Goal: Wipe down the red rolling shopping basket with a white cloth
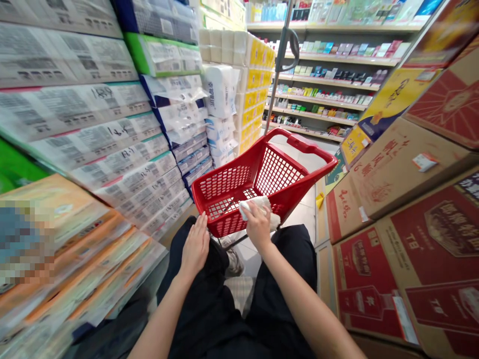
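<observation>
A red plastic shopping basket (258,179) with lattice walls and a long grey pull handle (279,75) stands in front of my knees. My right hand (258,227) is closed on a white cloth (264,202), pressed against the rim of the basket's near side. Part of the cloth hangs down outside the wall. My left hand (196,244) lies flat near the basket's left near corner, fingers stretched out and touching the rim area, with nothing in it. Through the lattice, the basket's floor shows no goods.
Stacked paper packs (123,134) rise on the left, with orange packs (86,239) lower down. Cardboard cartons (396,169) line the right side. Shelves (329,60) of small boxes stand at the back. My dark-trousered legs (295,259) flank the basket's near end.
</observation>
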Demonstrator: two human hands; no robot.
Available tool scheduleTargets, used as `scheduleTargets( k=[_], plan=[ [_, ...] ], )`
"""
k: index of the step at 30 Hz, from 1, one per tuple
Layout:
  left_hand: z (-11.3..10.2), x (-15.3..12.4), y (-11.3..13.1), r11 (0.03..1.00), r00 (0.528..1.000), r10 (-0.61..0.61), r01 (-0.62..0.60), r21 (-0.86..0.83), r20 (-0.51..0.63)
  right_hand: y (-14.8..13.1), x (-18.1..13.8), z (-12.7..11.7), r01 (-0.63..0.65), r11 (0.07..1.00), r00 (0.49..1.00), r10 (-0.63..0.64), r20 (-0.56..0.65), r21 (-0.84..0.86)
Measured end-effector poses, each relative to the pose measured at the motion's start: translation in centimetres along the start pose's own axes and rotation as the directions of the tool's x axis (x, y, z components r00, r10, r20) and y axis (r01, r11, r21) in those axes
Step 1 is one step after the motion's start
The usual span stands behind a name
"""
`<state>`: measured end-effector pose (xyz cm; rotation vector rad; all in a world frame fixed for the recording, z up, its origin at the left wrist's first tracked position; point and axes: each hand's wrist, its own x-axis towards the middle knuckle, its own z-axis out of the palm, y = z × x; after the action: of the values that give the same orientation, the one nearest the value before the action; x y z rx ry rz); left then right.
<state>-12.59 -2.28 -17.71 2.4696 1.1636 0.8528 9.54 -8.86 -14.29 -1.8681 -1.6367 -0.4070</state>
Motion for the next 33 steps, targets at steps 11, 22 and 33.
scheduleTargets(
  k=[11,22,33],
  plan=[
    [-0.2,0.0,-0.3,0.996,0.999,0.047,-0.047,0.073,0.002,-5.0,-1.1,2.0,0.286,0.955,0.949,-0.294,0.11,0.083],
    [2.3,5.6,9.4,0.977,0.985,0.161,-0.167,0.135,0.059,5.7,0.3,-2.1,0.113,0.99,0.993,-0.109,0.05,-0.086],
    [6.2,6.3,11.4,0.961,0.97,0.244,-0.244,0.134,0.014,9.3,0.8,-5.0,0.091,0.975,0.995,-0.081,0.056,-0.202]
  ],
)
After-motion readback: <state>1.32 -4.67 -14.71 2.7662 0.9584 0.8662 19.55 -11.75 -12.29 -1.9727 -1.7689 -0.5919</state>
